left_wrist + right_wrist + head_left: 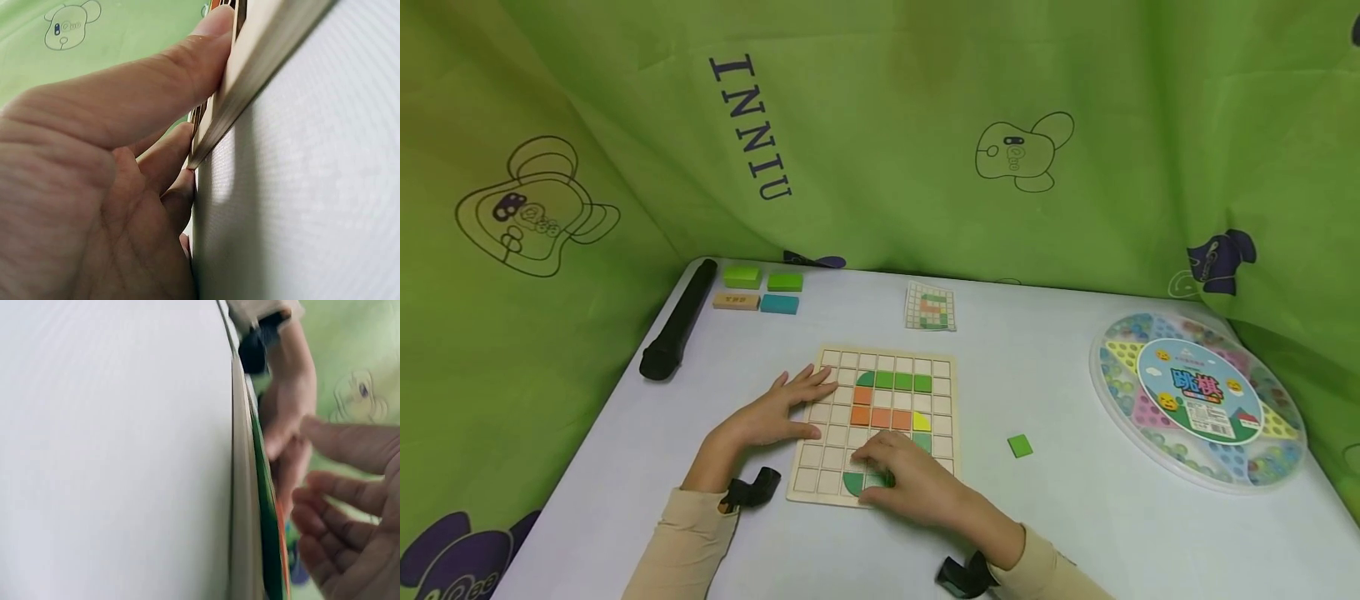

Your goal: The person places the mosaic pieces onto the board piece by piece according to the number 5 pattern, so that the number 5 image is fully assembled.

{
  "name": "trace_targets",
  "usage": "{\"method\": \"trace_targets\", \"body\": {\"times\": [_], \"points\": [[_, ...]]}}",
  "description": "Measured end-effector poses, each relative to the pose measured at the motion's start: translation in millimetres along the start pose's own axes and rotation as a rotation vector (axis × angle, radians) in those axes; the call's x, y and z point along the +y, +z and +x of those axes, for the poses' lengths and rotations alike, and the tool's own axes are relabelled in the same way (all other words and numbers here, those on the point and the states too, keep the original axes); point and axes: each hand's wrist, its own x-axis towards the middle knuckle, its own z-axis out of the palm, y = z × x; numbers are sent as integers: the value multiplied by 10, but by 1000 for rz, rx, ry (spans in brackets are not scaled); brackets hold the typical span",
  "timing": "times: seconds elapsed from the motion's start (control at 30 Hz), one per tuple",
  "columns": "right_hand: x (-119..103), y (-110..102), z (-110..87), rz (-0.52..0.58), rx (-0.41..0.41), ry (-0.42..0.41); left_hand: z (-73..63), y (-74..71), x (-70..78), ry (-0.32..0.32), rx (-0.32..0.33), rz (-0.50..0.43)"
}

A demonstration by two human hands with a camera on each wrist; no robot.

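A wooden grid board point(811, 457) lies on the white table. Green square tiles point(904, 381), orange tiles point(882, 417), a yellow rounded tile point(921, 421) and a dark green quarter-round tile point(853, 483) sit in its cells. My left hand point(767, 414) rests on the board's left side with fingers spread; in the left wrist view its thumb point(156, 90) touches the board's edge. Over the lower right of the board hovers my right hand point(917, 483), covering some cells. Between its thumb and loosely bent fingers point(331, 519), the right wrist view shows a gap and nothing held.
One loose green tile point(1019, 446) lies right of the board. Behind it is a pattern card point(930, 307). Several small blocks point(779, 304) and a black microphone point(679, 321) lie at the back left. A round marble game box point(1198, 400) sits at the right.
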Motion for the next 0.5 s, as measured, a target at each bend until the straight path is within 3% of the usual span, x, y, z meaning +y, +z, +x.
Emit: {"method": "trace_targets", "body": {"times": [0.23,0.37,0.5], "points": [[285,-357,-344,83,152,70,12,1,5,-7,-2,-4],[555,-574,-627,17,256,127,18,2,6,-10,-3,-6],[817,-766,-914,-43,268,246,9,6,-2,-10,-1,-7]]}}
